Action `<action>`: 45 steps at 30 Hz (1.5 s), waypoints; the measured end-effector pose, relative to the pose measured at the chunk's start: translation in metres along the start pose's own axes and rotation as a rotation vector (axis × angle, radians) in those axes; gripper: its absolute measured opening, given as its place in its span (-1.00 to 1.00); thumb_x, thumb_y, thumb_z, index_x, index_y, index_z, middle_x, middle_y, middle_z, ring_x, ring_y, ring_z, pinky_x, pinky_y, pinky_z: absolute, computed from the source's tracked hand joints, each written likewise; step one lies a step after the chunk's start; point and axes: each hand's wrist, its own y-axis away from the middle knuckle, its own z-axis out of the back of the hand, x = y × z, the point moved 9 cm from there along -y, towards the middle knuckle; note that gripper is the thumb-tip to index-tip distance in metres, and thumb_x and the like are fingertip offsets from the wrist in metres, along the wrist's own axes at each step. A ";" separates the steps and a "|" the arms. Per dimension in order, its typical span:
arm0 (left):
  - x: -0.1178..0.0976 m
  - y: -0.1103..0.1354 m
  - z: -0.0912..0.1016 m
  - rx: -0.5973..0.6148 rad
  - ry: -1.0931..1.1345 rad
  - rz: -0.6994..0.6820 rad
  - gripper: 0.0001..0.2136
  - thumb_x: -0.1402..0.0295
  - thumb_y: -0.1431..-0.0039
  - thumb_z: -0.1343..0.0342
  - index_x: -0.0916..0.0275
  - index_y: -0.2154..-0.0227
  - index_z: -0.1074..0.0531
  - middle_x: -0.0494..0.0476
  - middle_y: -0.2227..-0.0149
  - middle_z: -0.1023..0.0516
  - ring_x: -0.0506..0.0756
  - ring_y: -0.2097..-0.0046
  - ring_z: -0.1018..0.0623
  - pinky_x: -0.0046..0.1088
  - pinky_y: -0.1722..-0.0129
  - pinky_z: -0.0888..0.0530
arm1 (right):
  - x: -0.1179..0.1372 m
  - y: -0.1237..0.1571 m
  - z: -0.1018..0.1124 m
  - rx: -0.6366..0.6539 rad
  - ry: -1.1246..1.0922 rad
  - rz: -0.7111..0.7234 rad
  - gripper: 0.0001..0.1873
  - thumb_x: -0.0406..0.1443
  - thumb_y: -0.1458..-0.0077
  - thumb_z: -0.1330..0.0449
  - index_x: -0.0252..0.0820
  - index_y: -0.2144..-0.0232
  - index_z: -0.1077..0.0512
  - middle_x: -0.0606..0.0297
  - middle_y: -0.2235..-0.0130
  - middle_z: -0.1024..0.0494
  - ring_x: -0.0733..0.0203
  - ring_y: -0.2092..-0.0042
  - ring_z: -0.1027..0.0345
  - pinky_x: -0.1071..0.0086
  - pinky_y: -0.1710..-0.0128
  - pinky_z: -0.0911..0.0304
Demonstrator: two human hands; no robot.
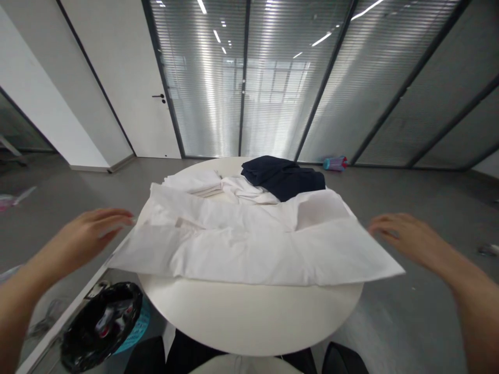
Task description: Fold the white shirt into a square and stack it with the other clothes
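Observation:
A wide white cloth (249, 249), perhaps a garment, lies spread across the round table with a fold running along its length. Both of its side ends hang past the table's edge. My left hand (95, 228) hovers off the cloth's left side, fingers stretched out and thumb apart, holding nothing. Off the right end is my right hand (405, 236), fingers loosely curved and thumb apart; nothing shows in it. Its fingertips are close to the cloth's edge, and I cannot tell if they touch. Behind lie a folded white cloth (193, 182), a crumpled white cloth (249, 191) and a dark navy cloth (283, 176).
The round white table (249, 317) stands before me. At lower left is a blue basket (134, 330) with a black bag liner (83, 335) and rubbish inside. A small blue-and-red item (335, 163) lies on the floor by the glass wall (273, 104); a white door (128, 78) is at left.

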 end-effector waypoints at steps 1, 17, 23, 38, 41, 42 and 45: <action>0.016 0.010 0.011 -0.037 -0.043 0.092 -0.80 0.12 -0.20 0.02 -0.12 0.23 -0.48 -0.14 0.11 -0.58 0.20 0.12 -0.55 -0.11 0.02 -0.46 | -0.025 0.007 0.013 -0.044 0.017 -0.109 -0.76 -0.07 0.02 -0.13 0.14 0.60 -0.54 0.06 0.37 -0.58 -0.14 0.35 -0.40 -0.12 0.26 -0.24; -0.192 -0.065 -0.137 0.507 0.066 -0.238 -0.85 0.43 -0.31 -0.06 0.24 0.17 -0.52 0.20 0.16 -0.59 0.20 0.13 -0.60 -0.32 0.13 -0.46 | 0.241 -0.051 -0.115 0.719 -0.197 0.312 -0.55 -0.23 -0.34 0.05 -0.21 -0.16 -0.42 0.04 0.06 -0.61 0.00 0.05 -0.50 0.21 0.04 -0.32; -0.265 0.012 -0.058 0.914 0.488 -0.565 -0.83 0.26 -0.25 -0.21 0.12 0.13 -0.50 0.07 0.25 -0.61 0.09 0.26 -0.59 -0.49 0.30 -0.40 | 0.254 -0.061 -0.129 0.743 -0.093 0.332 -0.52 -0.15 -0.26 -0.16 -0.13 -0.19 -0.38 0.14 0.19 -0.63 0.04 0.18 -0.53 0.34 0.19 -0.28; -0.181 -0.044 -0.171 0.367 0.015 -0.083 -0.53 0.29 -0.21 -0.22 0.33 -0.13 -0.34 0.47 -0.25 -0.30 0.36 -0.20 -0.40 -0.10 -0.09 -0.43 | 0.231 -0.159 -0.101 0.052 -0.155 0.044 -0.48 -0.33 -0.30 0.11 -0.37 -0.26 -0.22 -0.04 -0.17 -0.45 0.04 -0.20 -0.33 0.23 -0.19 -0.21; -0.182 -0.048 -0.178 0.394 0.000 -0.043 -0.47 0.30 -0.24 -0.19 0.39 -0.21 -0.24 0.45 -0.09 -0.47 0.34 -0.09 -0.47 -0.11 -0.03 -0.46 | 0.236 -0.159 -0.120 0.112 -0.197 0.179 -0.26 -0.30 -0.21 -0.05 -0.51 -0.36 0.02 -0.12 -0.38 -0.06 -0.05 -0.41 0.12 0.12 -0.35 0.02; -0.183 -0.049 -0.178 0.401 0.005 -0.039 -0.47 0.32 -0.25 -0.18 0.40 -0.22 -0.24 0.41 -0.01 -0.51 0.32 -0.04 -0.50 -0.12 0.00 -0.47 | 0.240 -0.154 -0.127 0.151 -0.191 0.214 -0.25 -0.29 -0.21 -0.06 -0.49 -0.37 0.02 -0.11 -0.40 -0.03 -0.06 -0.42 0.17 0.10 -0.37 0.06; -0.187 -0.052 -0.176 0.406 0.060 -0.062 -0.71 0.44 -0.26 -0.12 0.34 -0.03 -0.42 0.27 0.16 -0.54 0.24 0.11 -0.56 -0.25 0.09 -0.49 | 0.256 -0.128 -0.134 0.274 -0.194 0.333 -0.42 -0.25 -0.27 -0.06 -0.31 -0.29 -0.21 -0.05 -0.33 -0.22 -0.07 -0.36 -0.05 0.05 -0.33 -0.01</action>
